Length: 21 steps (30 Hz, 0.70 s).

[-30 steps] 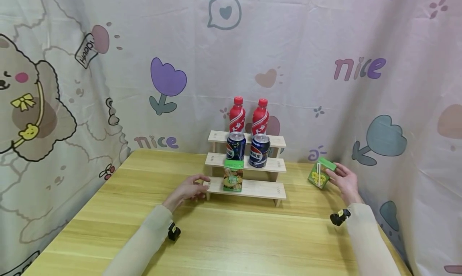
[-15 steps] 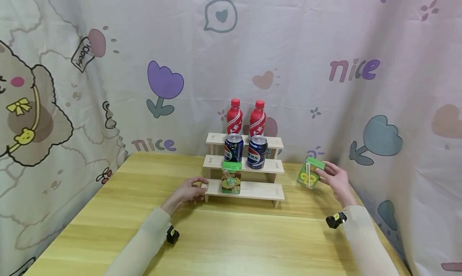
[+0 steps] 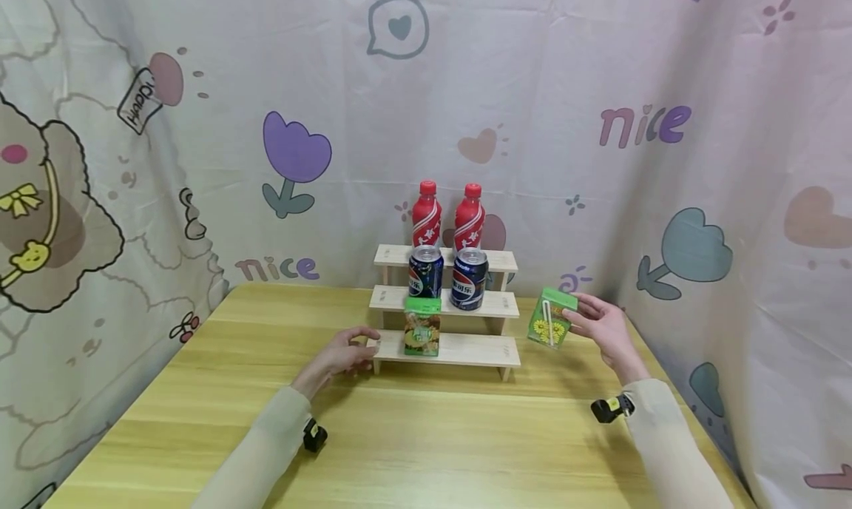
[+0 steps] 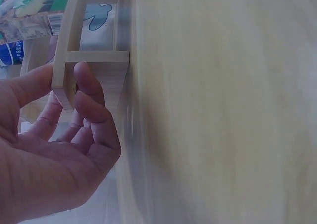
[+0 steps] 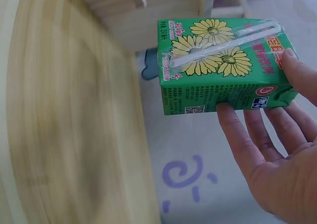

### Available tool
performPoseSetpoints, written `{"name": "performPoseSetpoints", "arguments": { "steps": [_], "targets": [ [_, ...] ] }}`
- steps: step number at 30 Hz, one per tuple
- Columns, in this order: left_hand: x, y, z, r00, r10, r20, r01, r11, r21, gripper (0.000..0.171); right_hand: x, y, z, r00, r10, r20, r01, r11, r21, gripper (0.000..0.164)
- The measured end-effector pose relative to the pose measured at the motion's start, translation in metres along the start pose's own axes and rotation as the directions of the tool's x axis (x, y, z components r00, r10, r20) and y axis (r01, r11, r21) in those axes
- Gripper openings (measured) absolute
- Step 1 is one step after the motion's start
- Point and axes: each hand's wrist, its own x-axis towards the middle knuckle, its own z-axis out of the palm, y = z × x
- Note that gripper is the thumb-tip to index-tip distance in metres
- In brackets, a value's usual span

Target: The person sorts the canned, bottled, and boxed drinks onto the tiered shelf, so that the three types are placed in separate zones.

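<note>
My right hand [image 3: 604,333] holds a green drink carton [image 3: 552,318] with yellow flowers and a white straw on its side. Thumb and fingers grip one end of it, and it is tilted, to the right of the wooden step shelf [image 3: 474,350]. In the right wrist view the carton [image 5: 223,65] is seen close over the table edge. My left hand [image 3: 345,351] pinches the left end of the lowest shelf board; the left wrist view shows thumb and fingers on both faces of that board [image 4: 62,85]. A second green drink carton [image 3: 422,331] stands upright on this board, near its left end.
Two dark blue cola cans [image 3: 470,280] stand on the middle step. Two red bottles [image 3: 427,217] are on the top step behind them. A patterned curtain [image 3: 532,65] hangs behind and beside the wooden table [image 3: 426,435].
My right hand has carried the green drink carton leftward, closer to the shelf. My left hand keeps its hold on the lowest board. The head view has shifted slightly.
</note>
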Motion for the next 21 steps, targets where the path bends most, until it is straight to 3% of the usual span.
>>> {"name": "performPoseSetpoints", "arguments": {
  "steps": [9,21],
  "targets": [
    [0.001,0.001,0.0,1.0,-0.008,0.002,0.009,1.0,-0.011,0.034,-0.008,-0.019,0.013,0.996,-0.05,0.07,0.046,0.997,0.054,0.059],
    [0.002,0.002,0.0,1.0,-0.027,0.01,0.027,1.0,-0.015,0.033,-0.012,-0.023,0.021,0.995,-0.054,0.085,0.054,0.999,0.01,0.059]
  ]
}}
